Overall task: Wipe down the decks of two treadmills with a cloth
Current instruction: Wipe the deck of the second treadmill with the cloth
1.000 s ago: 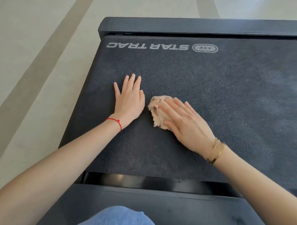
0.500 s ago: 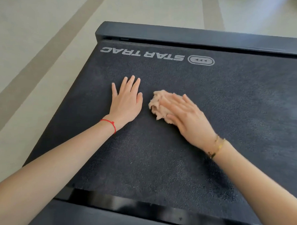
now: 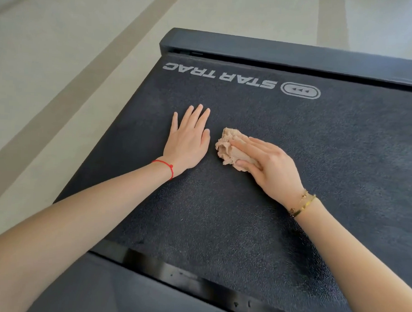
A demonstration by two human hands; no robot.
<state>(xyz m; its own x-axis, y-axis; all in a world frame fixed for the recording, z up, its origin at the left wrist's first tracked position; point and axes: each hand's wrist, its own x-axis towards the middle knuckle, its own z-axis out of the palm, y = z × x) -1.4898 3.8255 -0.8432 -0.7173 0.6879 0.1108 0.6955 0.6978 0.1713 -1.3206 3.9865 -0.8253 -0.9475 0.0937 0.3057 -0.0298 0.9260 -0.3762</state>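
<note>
My left hand (image 3: 189, 143) lies flat on the treadmill deck (image 3: 221, 215), fingers pointing away from me. Just to its right, apart from it, the cloth (image 3: 229, 147) sits bunched on the deck under my right hand (image 3: 268, 168), whose fingers lie across the cloth's top while my thumb tucks against its near edge. Beyond both hands the lettering (image 3: 218, 73) runs across the deck, and behind that lies the end rail (image 3: 275, 52). Left of my left hand the deck ends at the floor (image 3: 49, 90). A bracelet (image 3: 302, 203) circles my right wrist, a string (image 3: 164, 167) my left.
</note>
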